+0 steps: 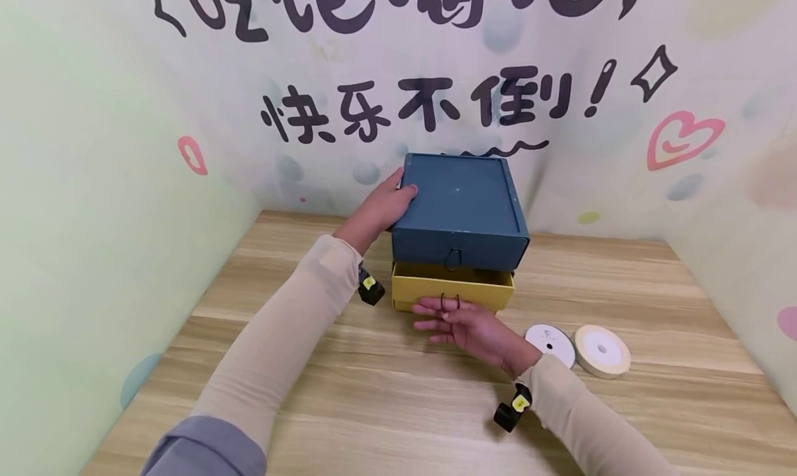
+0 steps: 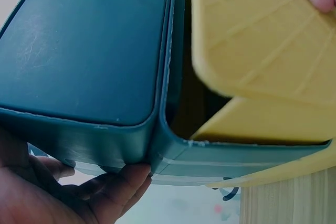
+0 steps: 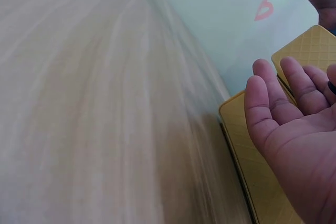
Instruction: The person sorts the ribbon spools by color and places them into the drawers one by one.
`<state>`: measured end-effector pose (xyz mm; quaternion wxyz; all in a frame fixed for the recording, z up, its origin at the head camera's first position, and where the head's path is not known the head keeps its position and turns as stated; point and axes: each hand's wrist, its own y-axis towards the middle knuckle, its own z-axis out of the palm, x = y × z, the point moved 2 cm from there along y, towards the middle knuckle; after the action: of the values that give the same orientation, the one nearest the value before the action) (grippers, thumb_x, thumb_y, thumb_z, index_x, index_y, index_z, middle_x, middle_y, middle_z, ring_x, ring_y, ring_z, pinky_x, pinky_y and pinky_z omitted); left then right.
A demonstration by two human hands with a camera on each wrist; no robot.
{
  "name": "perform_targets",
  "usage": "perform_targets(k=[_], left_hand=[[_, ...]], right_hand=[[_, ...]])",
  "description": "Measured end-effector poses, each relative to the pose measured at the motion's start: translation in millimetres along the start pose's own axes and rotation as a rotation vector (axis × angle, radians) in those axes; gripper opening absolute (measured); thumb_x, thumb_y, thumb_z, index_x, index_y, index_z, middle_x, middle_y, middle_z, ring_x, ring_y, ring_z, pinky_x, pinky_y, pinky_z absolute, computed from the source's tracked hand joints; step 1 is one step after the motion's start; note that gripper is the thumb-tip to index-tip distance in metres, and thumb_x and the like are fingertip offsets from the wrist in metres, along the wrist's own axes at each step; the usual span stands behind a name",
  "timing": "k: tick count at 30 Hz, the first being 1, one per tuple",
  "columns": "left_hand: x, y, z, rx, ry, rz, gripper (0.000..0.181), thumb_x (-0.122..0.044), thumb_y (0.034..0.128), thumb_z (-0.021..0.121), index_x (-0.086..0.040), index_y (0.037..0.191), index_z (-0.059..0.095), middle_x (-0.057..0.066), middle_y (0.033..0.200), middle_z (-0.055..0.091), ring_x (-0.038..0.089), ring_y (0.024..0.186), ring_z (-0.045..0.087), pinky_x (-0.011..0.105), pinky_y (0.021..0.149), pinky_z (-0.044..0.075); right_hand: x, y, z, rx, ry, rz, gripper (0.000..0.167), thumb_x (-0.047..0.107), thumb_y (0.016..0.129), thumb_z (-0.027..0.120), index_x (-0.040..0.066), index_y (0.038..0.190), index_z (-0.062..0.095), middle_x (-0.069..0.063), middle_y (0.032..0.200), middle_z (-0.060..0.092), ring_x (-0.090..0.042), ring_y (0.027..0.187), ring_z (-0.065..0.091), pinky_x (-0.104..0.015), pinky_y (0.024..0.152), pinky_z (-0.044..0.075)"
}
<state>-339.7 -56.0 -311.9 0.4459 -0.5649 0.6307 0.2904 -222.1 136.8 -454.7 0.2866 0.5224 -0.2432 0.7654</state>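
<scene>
The blue drawer unit (image 1: 457, 192) stands at the back of the table, with a yellow drawer (image 1: 451, 289) partly pulled out below its blue front. My left hand (image 1: 380, 206) rests on the unit's upper left edge. The left wrist view shows fingers (image 2: 123, 187) pressed against its side. At the yellow front, my right hand (image 1: 476, 331) is palm up, its index finger and thumb at the dark loop (image 1: 450, 301) and its other fingers extended. In the right wrist view these fingers lie close to the yellow surface (image 3: 257, 166); the loop is mostly out of frame.
To the right of my right hand, a white-faced spool (image 1: 549, 344) and a cream-edged spool (image 1: 602, 351) lie side by side on the wooden table (image 1: 373, 407). A printed cloth (image 1: 349, 68) hangs behind the unit, and pale walls flank the table.
</scene>
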Motion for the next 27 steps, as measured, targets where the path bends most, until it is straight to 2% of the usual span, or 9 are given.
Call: perform_targets(k=[7,12,18,27], left_hand=[[0.4,-0.5,1.3,-0.008,-0.019,-0.020,0.064,-0.039,0.1064,0.039,-0.027,0.162,0.009,0.001,0.165,0.015,0.024,0.149,0.020,0.044,0.116,0.026],[0.7,-1.7,2.0,-0.020,-0.041,-0.033,0.064,-0.039,0.1063,0.040,-0.027,0.162,0.010,0.002,0.165,0.017,0.027,0.147,0.023,0.047,0.114,0.029],[-1.0,-4.1,2.4,-0.029,-0.043,-0.049,0.063,-0.039,0.1063,0.040,-0.028,0.161,0.011,0.001,0.165,0.018,0.028,0.147,0.024,0.048,0.114,0.029],[-1.0,-2.3,3.8,-0.046,-0.016,-0.036,0.063,-0.039,0.1064,0.039,-0.025,0.162,0.012,0.003,0.164,0.019,0.028,0.147,0.025,0.047,0.114,0.029]], right_hand=[[-3.0,-7.0,6.5,0.006,-0.017,0.002,0.050,0.007,0.104,0.038,-0.007,0.152,0.030,-0.014,0.150,0.046,-0.025,0.128,0.054,-0.043,0.102,0.044],[-6.4,-13.2,12.6,0.017,-0.041,0.019,0.053,0.008,0.103,0.039,-0.009,0.151,0.028,-0.019,0.152,0.041,-0.024,0.127,0.055,-0.041,0.100,0.045],[-9.9,-20.1,19.0,0.044,-0.033,0.026,0.052,0.007,0.103,0.038,-0.010,0.151,0.027,-0.019,0.152,0.040,-0.022,0.124,0.057,-0.041,0.099,0.046],[-14.0,-28.7,26.5,0.008,-0.075,0.066,0.053,0.008,0.102,0.040,-0.010,0.150,0.030,-0.021,0.151,0.042,-0.023,0.121,0.059,-0.043,0.099,0.046]])
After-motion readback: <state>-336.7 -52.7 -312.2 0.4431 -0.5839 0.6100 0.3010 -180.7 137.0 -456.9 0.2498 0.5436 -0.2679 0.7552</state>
